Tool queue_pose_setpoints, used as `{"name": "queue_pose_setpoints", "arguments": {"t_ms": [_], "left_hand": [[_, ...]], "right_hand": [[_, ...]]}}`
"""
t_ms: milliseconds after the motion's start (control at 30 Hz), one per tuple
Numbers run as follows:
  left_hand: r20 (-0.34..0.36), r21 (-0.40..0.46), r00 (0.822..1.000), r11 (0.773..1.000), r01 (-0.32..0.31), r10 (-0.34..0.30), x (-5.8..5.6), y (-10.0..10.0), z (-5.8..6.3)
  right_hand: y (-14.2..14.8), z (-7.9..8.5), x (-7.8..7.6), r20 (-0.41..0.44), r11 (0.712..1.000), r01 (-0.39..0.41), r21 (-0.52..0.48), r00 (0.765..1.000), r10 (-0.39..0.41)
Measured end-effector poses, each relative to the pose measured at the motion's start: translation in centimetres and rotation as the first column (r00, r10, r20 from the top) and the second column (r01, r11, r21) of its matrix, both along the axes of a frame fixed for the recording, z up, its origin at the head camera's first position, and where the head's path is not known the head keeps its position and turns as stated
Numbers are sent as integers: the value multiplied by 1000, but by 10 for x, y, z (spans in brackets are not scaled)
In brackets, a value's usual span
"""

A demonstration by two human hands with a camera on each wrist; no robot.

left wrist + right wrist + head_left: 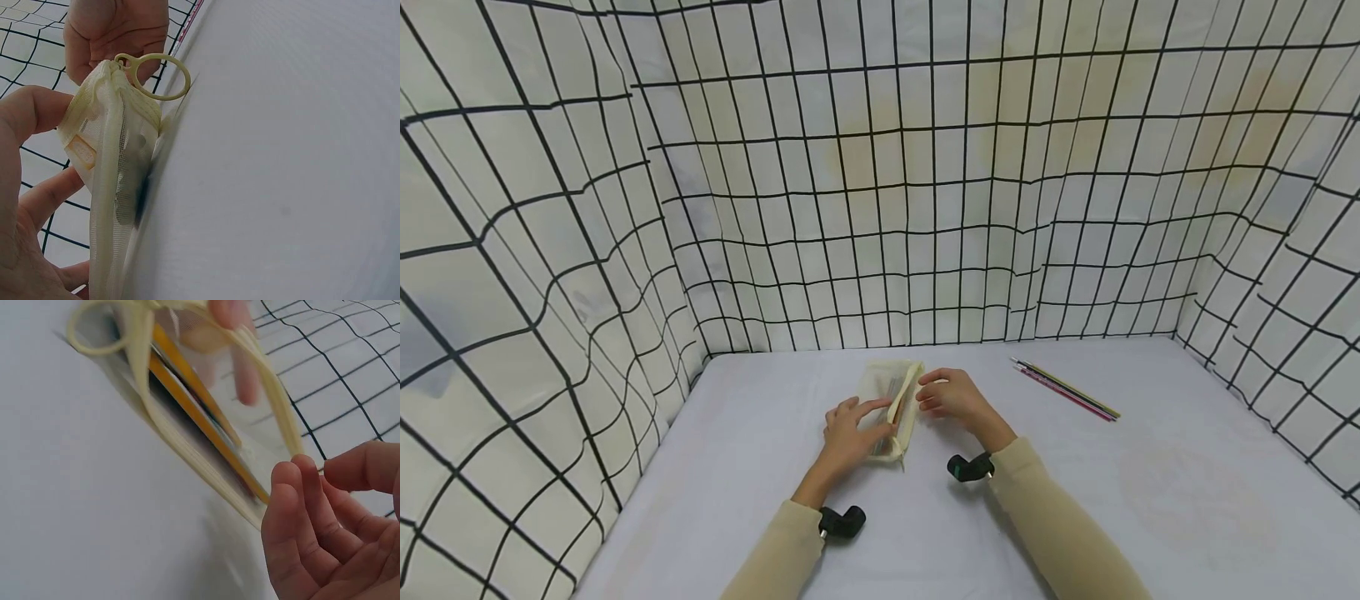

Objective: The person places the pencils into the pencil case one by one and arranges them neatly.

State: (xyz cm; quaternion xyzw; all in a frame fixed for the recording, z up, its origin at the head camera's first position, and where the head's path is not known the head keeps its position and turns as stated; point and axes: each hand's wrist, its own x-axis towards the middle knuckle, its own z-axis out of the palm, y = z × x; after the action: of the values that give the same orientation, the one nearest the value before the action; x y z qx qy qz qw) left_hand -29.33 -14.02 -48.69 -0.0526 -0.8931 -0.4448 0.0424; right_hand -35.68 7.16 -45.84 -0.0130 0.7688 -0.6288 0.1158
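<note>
A cream mesh zip pencil case lies on the white table with its zip side open. A cream ring pull hangs at the zip's near end. Yellow-orange pencils and darker slim items lie inside it. My left hand holds the case's left side, thumb on the near part and fingers spread along the edge. My right hand is just right of the opening. Its fingers are loosely bent, with fingertips close to the far rim, and nothing shows between them.
Several slim pencils in red, dark and yellow lie together on the table to the right. Black grid netting over white sheeting encloses the table's back and sides. Both wrists carry small black cameras.
</note>
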Motion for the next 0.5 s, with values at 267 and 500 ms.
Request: {"name": "queue_pose_setpoints", "arguments": {"t_ms": [267,500], "left_hand": [[-3,10,1000,1000,-3,3,1,0,1],[3,22,1000,1000,2,-2,2,-1,0]], "right_hand": [[35,13,-5,-97,989,-43,145,994,57],[71,14,-2,-195,957,-89,277,970,147]]}}
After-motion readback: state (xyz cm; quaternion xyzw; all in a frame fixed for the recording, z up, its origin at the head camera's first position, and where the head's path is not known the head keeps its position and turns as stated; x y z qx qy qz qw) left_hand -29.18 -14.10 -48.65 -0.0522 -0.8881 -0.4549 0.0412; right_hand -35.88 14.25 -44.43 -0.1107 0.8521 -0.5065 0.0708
